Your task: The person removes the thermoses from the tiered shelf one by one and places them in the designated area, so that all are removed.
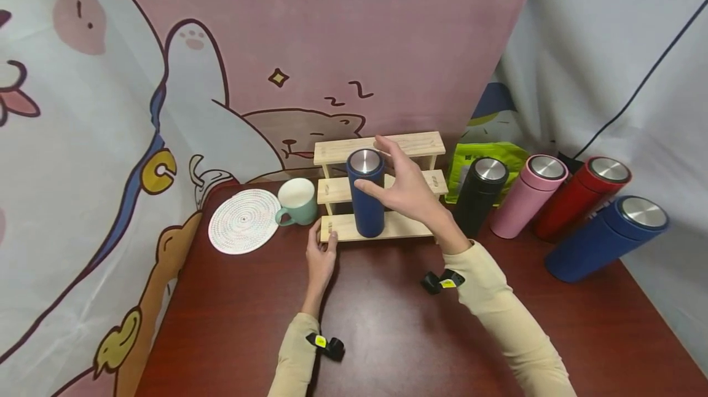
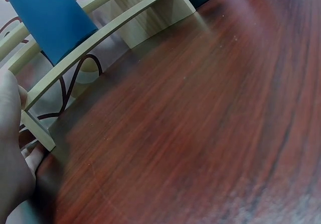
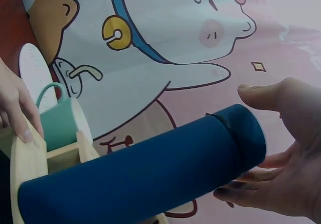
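Observation:
A blue thermos flask (image 1: pixel 367 200) with a silver-topped lid stands upright on the lowest tier of a three-step wooden shelf (image 1: pixel 406 225). My right hand (image 1: pixel 408 191) is spread around its upper part. In the right wrist view the thumb (image 3: pixel 266 96) stands apart from the flask, while the other fingers come close to its lid end. My left hand (image 1: pixel 322 255) grips the left end of the lowest board, with its thumb on top. The left wrist view has that hand (image 2: pixel 12 148) at its left edge, against the shelf's end.
Left of the shelf are a green mug (image 1: pixel 298 201) and a round woven mat (image 1: pixel 244 221). To the right stand a black flask (image 1: pixel 478 197), a pink flask (image 1: pixel 525 197), a red flask (image 1: pixel 578 200) and another blue flask (image 1: pixel 603 240). Behind them lies a lime-green packet (image 1: pixel 459 169).

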`<state>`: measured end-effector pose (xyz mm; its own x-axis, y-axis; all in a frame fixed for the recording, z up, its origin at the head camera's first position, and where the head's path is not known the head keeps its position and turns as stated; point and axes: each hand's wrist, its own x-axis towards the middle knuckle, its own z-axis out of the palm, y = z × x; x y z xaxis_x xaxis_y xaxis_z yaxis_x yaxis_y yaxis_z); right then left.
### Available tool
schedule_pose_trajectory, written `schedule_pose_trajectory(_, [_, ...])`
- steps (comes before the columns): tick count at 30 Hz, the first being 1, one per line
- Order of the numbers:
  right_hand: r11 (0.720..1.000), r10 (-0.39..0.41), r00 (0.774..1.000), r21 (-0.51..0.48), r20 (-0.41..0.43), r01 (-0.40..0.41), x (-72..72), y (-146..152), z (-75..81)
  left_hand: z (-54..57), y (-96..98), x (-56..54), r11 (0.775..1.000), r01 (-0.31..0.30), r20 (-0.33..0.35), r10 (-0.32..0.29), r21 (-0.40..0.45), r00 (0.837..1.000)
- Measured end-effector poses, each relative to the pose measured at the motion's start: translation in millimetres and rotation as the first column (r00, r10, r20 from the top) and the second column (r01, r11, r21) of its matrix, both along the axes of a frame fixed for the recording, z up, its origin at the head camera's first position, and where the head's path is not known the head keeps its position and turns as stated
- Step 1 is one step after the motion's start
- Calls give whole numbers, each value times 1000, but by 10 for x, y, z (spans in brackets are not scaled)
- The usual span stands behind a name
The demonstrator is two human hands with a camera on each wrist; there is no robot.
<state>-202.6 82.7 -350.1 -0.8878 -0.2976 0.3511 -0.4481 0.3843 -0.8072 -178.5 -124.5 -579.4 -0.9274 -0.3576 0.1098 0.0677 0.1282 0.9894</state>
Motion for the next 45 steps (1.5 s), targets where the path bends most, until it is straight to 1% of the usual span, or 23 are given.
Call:
schedule_pose_trajectory(4, [999,4,1000,39,1,-4,-35,-56,-59,-5,-2,-3,1000,9,-14,-9,-3,1000])
schedule_pose_trajectory(9, [999,-3,1000,47,0,3,-65,-101,-120,0,5,-14,1000,16,-22,-16,-1,1000])
schedule_pose_trajectory(13, [998,-6,1000,60,-26,7,-75,-119,-159,-3,5,-20,1000,15,-22,-15,-5,1000])
schedule_pose_trajectory(15, [997,-9,999,71,-37,12,-73,-122,-170,11,4,-16,1000,15,-19,-16,-8,1000])
schedule_pose_trajectory(16, [997,-10,999,77,-43,13,-71,-121,-176,32,4,-9,1000,17,-17,-17,-11,1000])
schedule_pose_trajectory(21, [996,-36,997,85,-68,41,-40,-104,-179,279,6,102,999,46,-20,-46,-17,999])
schedule_pose_trajectory(23, [995,-51,995,82,-83,58,-21,-91,-183,362,10,145,999,47,-30,-48,-21,998])
schedule_pose_trajectory(27, [994,-81,990,64,-114,88,21,-41,-206,389,14,166,999,36,-33,-37,-35,999])
schedule_pose_trajectory(29, [993,-97,988,48,-123,104,41,-1,-224,383,13,166,999,37,-31,-38,-40,999])
schedule_pose_trajectory(34, [992,-125,982,6,-140,127,110,124,-248,363,-1,155,998,51,-15,-52,-21,999])
schedule_pose_trajectory(38, [990,-143,977,-20,-157,141,182,237,-224,149,-12,61,1000,25,-7,-25,-17,1000])
schedule_pose_trajectory(41, [987,-162,969,-26,-185,160,240,334,-191,-6,-16,-1,1000,7,-2,-7,-22,1000])
schedule_pose_trajectory(45, [976,-215,950,-5,-227,219,317,487,-159,-15,-6,4,1000,12,-5,-12,-15,1000])
